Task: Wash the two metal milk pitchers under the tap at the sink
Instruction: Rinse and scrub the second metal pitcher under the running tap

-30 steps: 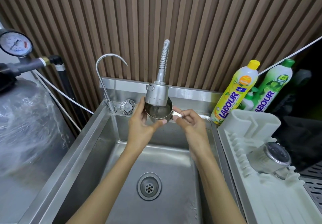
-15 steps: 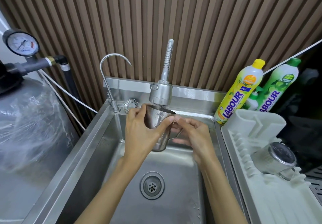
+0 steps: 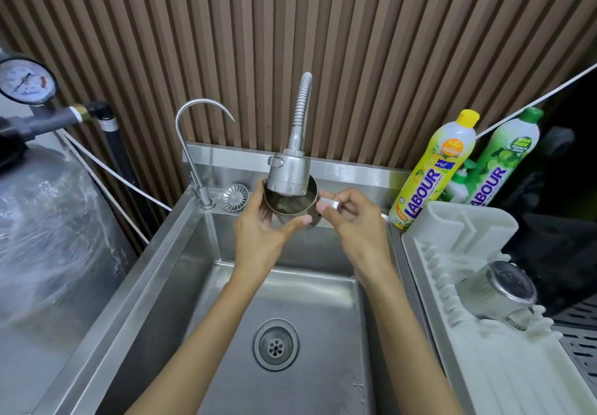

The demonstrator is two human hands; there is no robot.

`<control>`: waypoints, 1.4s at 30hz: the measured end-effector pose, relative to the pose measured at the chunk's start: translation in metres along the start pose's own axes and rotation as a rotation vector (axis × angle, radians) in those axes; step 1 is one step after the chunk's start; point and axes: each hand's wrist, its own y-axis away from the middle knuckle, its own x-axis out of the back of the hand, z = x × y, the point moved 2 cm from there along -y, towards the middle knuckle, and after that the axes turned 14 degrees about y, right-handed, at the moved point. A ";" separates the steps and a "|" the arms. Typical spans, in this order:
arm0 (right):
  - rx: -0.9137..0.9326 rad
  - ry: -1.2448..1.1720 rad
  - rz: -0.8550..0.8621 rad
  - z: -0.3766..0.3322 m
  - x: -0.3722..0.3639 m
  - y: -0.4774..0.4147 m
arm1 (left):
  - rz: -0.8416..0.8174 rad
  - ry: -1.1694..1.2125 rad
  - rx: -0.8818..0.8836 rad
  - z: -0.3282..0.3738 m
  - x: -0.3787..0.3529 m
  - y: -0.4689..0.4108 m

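Observation:
A small metal milk pitcher [image 3: 292,205] is held upright right under the spray head of the tap [image 3: 288,175], its mouth facing up with water inside. My left hand [image 3: 261,230] wraps around the pitcher's body from the left. My right hand [image 3: 353,220] pinches its handle on the right. A second metal pitcher [image 3: 499,295] lies on its side in the white drying rack [image 3: 452,334] at the right.
The steel sink [image 3: 193,253] has a drain [image 3: 275,345] at its middle. A thin curved tap [image 3: 193,143] and a loose strainer [image 3: 234,197] stand at its back left. Two dish soap bottles [image 3: 433,169] stand at the back right. A wrapped tank [image 3: 48,237] is at the left.
Half a second ago the pitcher was tilted on its side below the spray head; now both hands have turned it upright and raised it under the tap again.

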 end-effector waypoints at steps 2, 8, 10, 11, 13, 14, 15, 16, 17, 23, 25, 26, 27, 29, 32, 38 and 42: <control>-0.024 -0.162 -0.063 0.004 -0.008 -0.002 | 0.023 -0.089 -0.100 0.005 0.004 -0.002; -0.152 -0.431 -0.205 0.018 -0.022 0.005 | 0.047 -0.434 -0.263 0.027 0.010 0.007; -0.183 -0.373 -0.225 0.019 -0.021 0.010 | 0.092 -0.559 -0.240 0.026 0.013 0.011; -0.204 -0.346 -0.217 0.018 -0.020 0.012 | 0.115 -0.609 -0.223 0.024 0.014 0.013; -0.238 -0.294 -0.183 0.017 -0.016 0.014 | 0.142 -0.646 -0.179 0.021 0.014 0.015; -0.248 -0.257 -0.153 0.016 -0.013 0.014 | 0.138 -0.646 -0.154 0.021 0.014 0.016; -0.251 -0.205 -0.121 0.013 -0.010 0.014 | 0.121 -0.635 -0.122 0.021 0.014 0.017; -0.249 -0.141 -0.090 0.011 -0.006 0.014 | 0.099 -0.612 -0.085 0.020 0.013 0.018; -0.232 -0.061 -0.055 0.009 -0.001 0.013 | 0.077 -0.577 -0.043 0.019 0.012 0.018; 0.018 0.421 0.193 -0.014 0.015 0.018 | -0.116 -0.140 0.235 0.000 0.004 0.015; 0.063 0.402 0.203 -0.013 0.014 0.018 | -0.146 -0.008 0.252 -0.006 0.001 0.008; 0.067 0.356 0.195 -0.010 0.012 0.016 | -0.150 0.034 0.237 -0.007 0.000 0.004; 0.060 0.282 0.182 -0.005 0.011 0.014 | -0.142 0.056 0.208 -0.008 -0.001 0.000; 0.012 0.096 0.132 0.004 0.006 0.008 | -0.097 0.056 0.142 -0.009 0.000 -0.007; -0.045 -0.140 -0.003 0.016 -0.006 0.002 | -0.031 0.014 0.044 -0.006 0.005 -0.008; -0.195 -0.485 -0.248 0.033 -0.022 0.004 | 0.043 -0.386 -0.211 0.013 0.010 0.007; -0.247 -0.360 -0.247 0.029 -0.017 0.010 | 0.167 -0.524 -0.164 0.015 0.011 0.016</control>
